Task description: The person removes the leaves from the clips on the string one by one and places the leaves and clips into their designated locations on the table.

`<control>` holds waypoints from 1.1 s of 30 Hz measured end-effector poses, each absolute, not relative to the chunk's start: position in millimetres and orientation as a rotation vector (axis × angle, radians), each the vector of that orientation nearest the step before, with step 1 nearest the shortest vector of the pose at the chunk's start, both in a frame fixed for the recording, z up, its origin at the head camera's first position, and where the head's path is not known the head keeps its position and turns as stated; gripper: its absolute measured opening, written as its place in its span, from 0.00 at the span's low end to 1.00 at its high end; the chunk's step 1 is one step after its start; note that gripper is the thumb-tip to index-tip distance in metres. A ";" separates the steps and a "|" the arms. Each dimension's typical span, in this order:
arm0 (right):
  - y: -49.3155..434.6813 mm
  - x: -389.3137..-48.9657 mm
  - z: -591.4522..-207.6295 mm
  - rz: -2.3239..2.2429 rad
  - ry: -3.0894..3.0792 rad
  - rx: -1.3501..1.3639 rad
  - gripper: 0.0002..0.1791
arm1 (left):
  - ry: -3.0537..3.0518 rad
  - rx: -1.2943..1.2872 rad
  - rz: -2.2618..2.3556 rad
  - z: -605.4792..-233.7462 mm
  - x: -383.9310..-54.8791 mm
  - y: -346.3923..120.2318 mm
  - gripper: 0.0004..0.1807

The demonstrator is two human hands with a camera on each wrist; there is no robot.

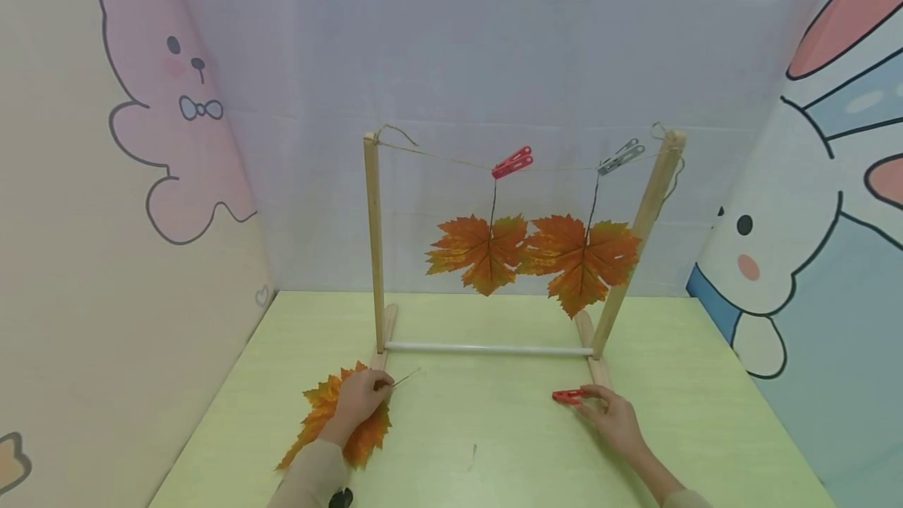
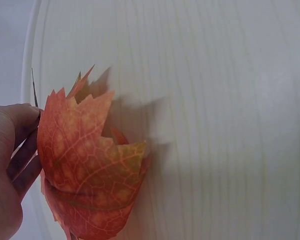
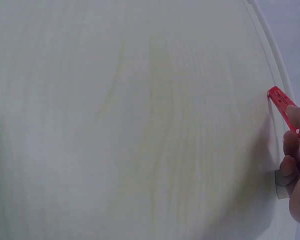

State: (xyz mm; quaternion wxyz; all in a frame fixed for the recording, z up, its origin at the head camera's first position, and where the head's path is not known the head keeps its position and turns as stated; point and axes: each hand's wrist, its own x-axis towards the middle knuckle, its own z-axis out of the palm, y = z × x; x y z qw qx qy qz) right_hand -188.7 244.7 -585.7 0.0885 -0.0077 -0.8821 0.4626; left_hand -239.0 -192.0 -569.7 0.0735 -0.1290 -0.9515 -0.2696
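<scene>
Head view: The left hand (image 1: pixel 361 400) is at 7 o'clock on the table (image 1: pixel 451 422); its grip is pinched together on the stem (image 1: pixel 406 377) of the loose leaf (image 1: pixel 371 436). The leaf blade lies beneath this hand, spreading toward 7 o'clock; the stem's long axis points toward 2 o'clock. The right hand (image 1: pixel 612 418) is at 4 o'clock, its grip clamped on the loose red clip (image 1: pixel 567 396). The clip lies well apart from the stem, at 3 o'clock from it, with its long axis near the 9-to-3 line and its free end at 9. The string (image 1: pixel 437 157) crosses above, at 12 o'clock from the stem. Governing relation: the left hand appears nearer to the string span between the left post (image 1: pixel 375 249) and the hung red clip (image 1: pixel 513 162).

Left wrist view: Thumb and fingers meet at the stem's base. The stem rises toward 12 o'clock; the curled blade lies at 4 to 5 o'clock from the grip.

Right wrist view: The loose red clip sits at 3 o'clock, long axis 11-to-5, pinched at its 5 o'clock end.
</scene>
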 end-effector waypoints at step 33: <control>246.0 -179.7 -592.7 1.005 -2.718 0.066 0.20 | -2.865 -0.336 -0.920 -567.4 -243.6 -194.2 0.05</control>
